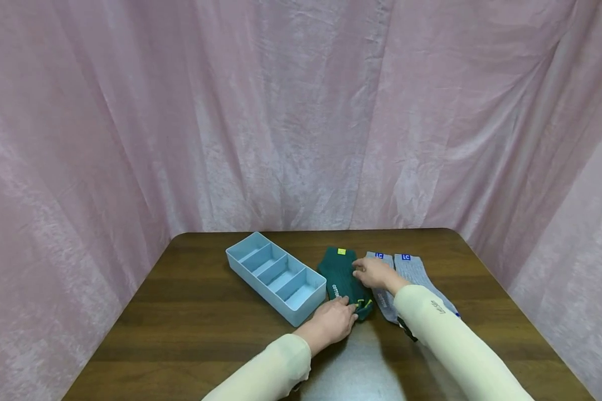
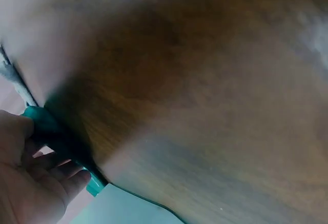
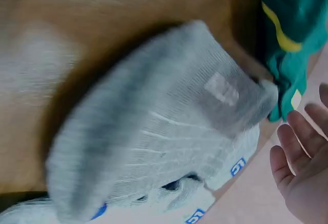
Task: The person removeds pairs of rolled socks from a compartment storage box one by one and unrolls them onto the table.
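In the head view a pair of dark green socks (image 1: pixel 342 274) lies flat, with a yellow-green tag at the far end and white lettering along one side. My left hand (image 1: pixel 333 320) touches their near end with relaxed fingers; the left wrist view shows the green fabric (image 2: pixel 51 129) beside the thumb and fingers. Over their right edge is my right hand (image 1: pixel 376 274), whose fingers are spread and hold nothing in the right wrist view. Grey ribbed socks (image 1: pixel 415 271) with blue labels lie right of the green ones, partly hidden by the right hand and sleeve.
A light blue box (image 1: pixel 261 287) with several compartments stands left of the green socks, its near corner close to my left hand. Everything is on a dark wooden table (image 1: pixel 195 328). Pink curtains (image 1: pixel 301 111) hang behind it.
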`<state>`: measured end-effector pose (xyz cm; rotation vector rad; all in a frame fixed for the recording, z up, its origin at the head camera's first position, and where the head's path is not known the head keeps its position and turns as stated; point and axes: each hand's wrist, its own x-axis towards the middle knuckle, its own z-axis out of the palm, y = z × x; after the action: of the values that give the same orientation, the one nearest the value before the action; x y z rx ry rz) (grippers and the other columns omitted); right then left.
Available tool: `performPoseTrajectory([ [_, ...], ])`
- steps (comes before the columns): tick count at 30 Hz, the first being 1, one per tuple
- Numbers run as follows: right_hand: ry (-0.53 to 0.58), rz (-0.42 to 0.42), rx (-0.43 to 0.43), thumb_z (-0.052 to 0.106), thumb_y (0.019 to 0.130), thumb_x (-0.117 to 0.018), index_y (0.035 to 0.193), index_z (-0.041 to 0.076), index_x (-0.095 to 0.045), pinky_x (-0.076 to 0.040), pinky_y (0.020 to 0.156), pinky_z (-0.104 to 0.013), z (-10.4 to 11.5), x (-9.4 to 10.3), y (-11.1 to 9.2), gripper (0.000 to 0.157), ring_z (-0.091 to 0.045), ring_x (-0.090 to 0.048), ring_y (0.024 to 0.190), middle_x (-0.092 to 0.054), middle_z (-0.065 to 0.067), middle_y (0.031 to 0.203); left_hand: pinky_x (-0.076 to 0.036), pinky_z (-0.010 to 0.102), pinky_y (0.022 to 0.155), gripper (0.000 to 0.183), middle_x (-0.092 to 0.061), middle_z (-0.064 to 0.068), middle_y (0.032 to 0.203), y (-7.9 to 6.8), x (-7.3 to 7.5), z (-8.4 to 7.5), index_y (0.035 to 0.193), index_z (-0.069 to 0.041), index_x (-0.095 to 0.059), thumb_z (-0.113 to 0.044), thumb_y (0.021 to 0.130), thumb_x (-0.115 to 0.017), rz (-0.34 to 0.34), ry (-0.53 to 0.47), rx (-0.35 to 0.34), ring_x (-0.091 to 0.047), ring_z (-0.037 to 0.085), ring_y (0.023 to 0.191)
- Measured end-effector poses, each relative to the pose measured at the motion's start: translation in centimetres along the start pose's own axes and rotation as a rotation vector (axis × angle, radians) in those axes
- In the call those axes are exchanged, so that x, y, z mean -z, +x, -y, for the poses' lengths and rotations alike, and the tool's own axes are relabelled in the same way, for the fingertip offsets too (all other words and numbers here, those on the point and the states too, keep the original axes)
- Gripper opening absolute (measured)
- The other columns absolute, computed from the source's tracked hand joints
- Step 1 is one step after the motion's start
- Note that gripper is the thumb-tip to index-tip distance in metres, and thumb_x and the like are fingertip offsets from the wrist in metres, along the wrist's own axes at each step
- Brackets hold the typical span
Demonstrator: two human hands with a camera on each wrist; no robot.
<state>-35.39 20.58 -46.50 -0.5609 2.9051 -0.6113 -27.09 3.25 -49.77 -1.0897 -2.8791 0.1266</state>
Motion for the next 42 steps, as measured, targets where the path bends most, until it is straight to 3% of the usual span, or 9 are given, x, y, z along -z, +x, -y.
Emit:
performPoseTrajectory([
  [5,0.081,-0.086,-0.115,0.018,0.102,-0.054,0.136,-0.007,-0.053,-0.049,0.094,-0.052,-1.0,0.6,1.6,0.043,-0.039,-0.059,0.115,-0.061,-0.023,0.127,-0.042,0.028,0.104,0.037,-0.062,0.007,0.132,-0.1,-0.1,0.1,0.132,-0.015,-0.065,-0.034,0.105,-0.048,0.004,-0.023,0.001,-0.057,0.02,0.124],
  [12,0.143,-0.166,-0.216,0.02,0.1,-0.058,0.119,-0.004,-0.067,-0.051,0.087,-0.052,-1.3,0.6,2.7,0.032,-0.035,-0.064,0.102,-0.068,-0.019,0.113,-0.046,0.03,0.1,0.036,-0.065,0.007,0.127,-0.2,-0.1,0.0,0.126,-0.017,-0.068,-0.036,0.105,-0.047,-0.046,-0.061,-0.004,-0.058,0.018,0.121],
  [18,0.173,-0.2,-0.291,0.023,0.1,-0.058,0.121,-0.001,-0.067,-0.05,0.088,-0.051,-1.9,-0.5,3.4,0.033,-0.034,-0.063,0.102,-0.069,-0.017,0.11,-0.05,0.03,0.094,0.031,-0.068,0.005,0.121,-0.1,-0.4,0.0,0.121,-0.018,-0.072,-0.035,0.103,-0.052,-0.085,-0.092,-0.039,-0.062,0.018,0.115],
  [22,0.169,-0.178,-0.257,0.022,0.101,-0.057,0.127,-0.002,-0.064,-0.047,0.094,-0.054,-2.1,-0.8,3.8,0.036,-0.04,-0.058,0.114,-0.063,-0.022,0.124,-0.049,0.027,0.095,0.028,-0.07,0.0,0.119,-0.1,-0.3,0.5,0.117,-0.016,-0.074,-0.03,0.102,-0.056,-0.134,-0.177,-0.061,-0.061,0.014,0.117],
  [26,0.138,-0.123,-0.209,0.018,0.102,-0.055,0.127,-0.003,-0.063,-0.046,0.095,-0.056,-1.9,-0.7,4.0,0.034,-0.042,-0.056,0.118,-0.062,-0.022,0.127,-0.052,0.022,0.084,0.019,-0.073,-0.005,0.104,-0.1,0.0,1.1,0.106,-0.014,-0.077,-0.021,0.099,-0.061,-0.224,-0.368,-0.031,-0.066,0.006,0.1],
  [30,0.091,-0.076,-0.175,0.012,0.099,-0.057,0.117,-0.002,-0.07,-0.049,0.092,-0.054,-1.7,-0.4,3.4,0.026,-0.039,-0.06,0.111,-0.067,-0.019,0.117,-0.051,0.021,0.07,0.016,-0.071,-0.007,0.087,0.0,0.7,0.9,0.097,-0.013,-0.077,-0.016,0.099,-0.061,-0.243,-0.5,0.072,-0.064,0.002,0.08],
  [35,-0.001,-0.012,-0.058,0.008,0.099,-0.057,0.116,0.004,-0.073,-0.046,0.098,-0.053,-2.4,-0.6,3.0,0.024,-0.039,-0.057,0.119,-0.068,-0.015,0.118,-0.052,0.025,0.066,0.012,-0.07,-0.008,0.08,0.1,1.3,0.4,0.092,-0.014,-0.076,-0.017,0.096,-0.065,-0.236,-0.498,0.194,-0.063,0.004,0.075],
  [38,-0.083,0.013,-0.008,0.009,0.1,-0.053,0.121,0.009,-0.072,-0.036,0.105,-0.059,-2.8,-1.1,2.8,0.028,-0.044,-0.043,0.132,-0.062,-0.018,0.13,-0.051,0.024,0.064,0.008,-0.069,-0.01,0.077,0.0,1.1,0.5,0.086,-0.015,-0.077,-0.016,0.091,-0.071,-0.251,-0.527,0.184,-0.062,0.004,0.072],
  [42,-0.157,0.042,-0.019,0.016,0.103,-0.051,0.127,0.012,-0.068,-0.027,0.107,-0.066,-2.8,-1.2,2.2,0.03,-0.048,-0.032,0.138,-0.049,-0.023,0.144,-0.048,0.02,0.064,0.006,-0.068,-0.011,0.076,-0.1,0.8,0.8,0.084,-0.014,-0.077,-0.015,0.089,-0.074,-0.252,-0.623,0.134,-0.058,0.001,0.071],
])
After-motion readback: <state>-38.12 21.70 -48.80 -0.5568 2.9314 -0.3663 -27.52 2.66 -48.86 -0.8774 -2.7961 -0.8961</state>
